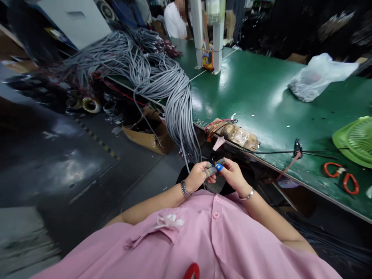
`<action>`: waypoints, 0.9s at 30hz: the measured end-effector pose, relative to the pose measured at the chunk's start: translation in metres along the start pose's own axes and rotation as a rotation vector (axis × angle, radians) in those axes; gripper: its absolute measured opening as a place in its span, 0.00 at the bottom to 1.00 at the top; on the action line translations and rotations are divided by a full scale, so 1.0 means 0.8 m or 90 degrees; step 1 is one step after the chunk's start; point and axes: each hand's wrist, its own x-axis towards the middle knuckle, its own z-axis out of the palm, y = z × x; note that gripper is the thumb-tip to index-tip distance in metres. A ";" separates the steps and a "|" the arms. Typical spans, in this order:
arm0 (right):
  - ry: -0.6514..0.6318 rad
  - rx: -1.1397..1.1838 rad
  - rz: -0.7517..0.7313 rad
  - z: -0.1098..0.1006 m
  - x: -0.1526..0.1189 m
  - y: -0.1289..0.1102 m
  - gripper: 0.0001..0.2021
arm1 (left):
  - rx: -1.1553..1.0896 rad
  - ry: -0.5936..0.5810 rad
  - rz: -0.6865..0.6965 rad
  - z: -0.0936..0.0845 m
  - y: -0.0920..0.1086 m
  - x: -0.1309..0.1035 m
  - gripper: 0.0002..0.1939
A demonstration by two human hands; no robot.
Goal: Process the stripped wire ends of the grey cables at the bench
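Observation:
My left hand [200, 173] and my right hand [232, 173] meet in front of my body, just below the table edge. Both are closed, thumbs and fingers pinched together at the tips. Greyish wraps cover some fingertips, and a bright blue cover [219, 167] sits at the right thumb's tip. Whatever lies between the fingertips is too small and hidden to name; something dark shows just above them. A thick bundle of grey cables [177, 93] hangs over the table edge, its lower ends close to my left hand.
On the green table [247, 93] lie a taped board with wires [235, 133], orange-handled pliers [334, 169], a green fan [356, 141] and a plastic bag [315, 79]. A cardboard box [149, 139] stands below on the left. Across the table is a person in white [175, 21].

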 end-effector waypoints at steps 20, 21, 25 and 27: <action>-0.006 0.106 0.105 -0.004 -0.010 -0.004 0.17 | -0.163 0.094 0.019 -0.009 0.011 0.001 0.15; -0.018 0.110 0.109 0.000 -0.012 -0.004 0.18 | -0.164 0.096 0.024 -0.009 0.010 0.001 0.15; 0.025 0.175 0.129 0.003 -0.009 -0.001 0.19 | -0.167 0.096 0.036 -0.011 0.009 0.001 0.14; 0.062 0.244 0.155 -0.002 0.002 0.001 0.21 | -0.175 0.096 0.049 -0.013 0.010 0.001 0.14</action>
